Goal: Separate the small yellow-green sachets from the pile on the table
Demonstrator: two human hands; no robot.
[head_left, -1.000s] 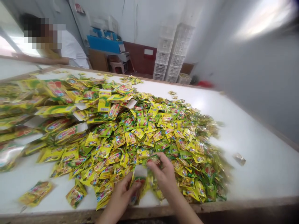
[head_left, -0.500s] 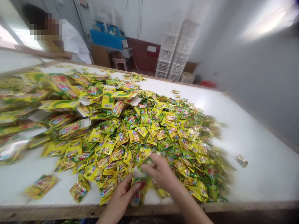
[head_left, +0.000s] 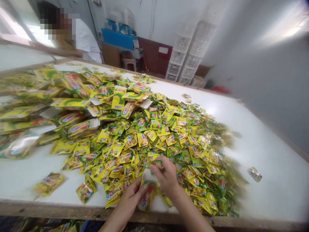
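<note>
My left hand (head_left: 131, 198) grips a small yellow-green carton (head_left: 147, 195) at the table's near edge, its white flap standing up at the open top. Between the thumb and fingers of my right hand (head_left: 169, 178) is a green sachet (head_left: 157, 163), right above the carton's mouth. Both hands are in front of a large heap of yellow and green sachets (head_left: 155, 124). Some larger yellow packs lie in front of the heap, among them one pack (head_left: 86, 190) left of my left hand.
Printed cartons (head_left: 82, 127), several with flaps open, are piled on the left of the white table (head_left: 270, 154). A silvery packet (head_left: 255, 174) lies at the right. Wooden trim (head_left: 72, 211) borders the table. Beyond it are stacked crates (head_left: 177, 58), a stool (head_left: 129, 61) and a person (head_left: 88, 40).
My view has turned slightly, so the scene sits further right in the picture. The carton and the green sachet remain in my hands, the sachet still close to the carton's open top.
</note>
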